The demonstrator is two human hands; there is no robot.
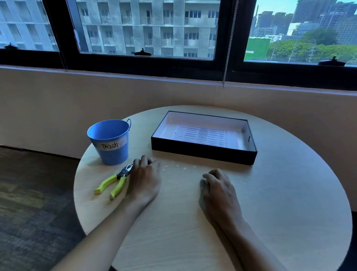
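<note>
Both forearms lie on the round table (278, 209), palms down. My left hand (145, 175) rests with its fingers loosely curled onto the tabletop and no object in its grip. Its outer edge sits just beside the head of the hole punch (116, 178); I cannot tell whether they touch. My right hand (218, 186) is the same, with fingers curled under, knuckles up and nothing held.

The punch lies flat, its yellow-green handles pointing toward the table's near-left edge, with a little bare wood between them and the rim. A row of paper dots (177, 166) is scattered just past my fingertips, between the two hands.

The blue bucket (110, 143) labelled "Trash" stands upright near the left rim, just behind the punch. The black tray (203, 152) sits beyond the dots, holding a printed sheet (203, 135). There is bare wood between my arms and a broad stretch to the right of my right hand.
</note>
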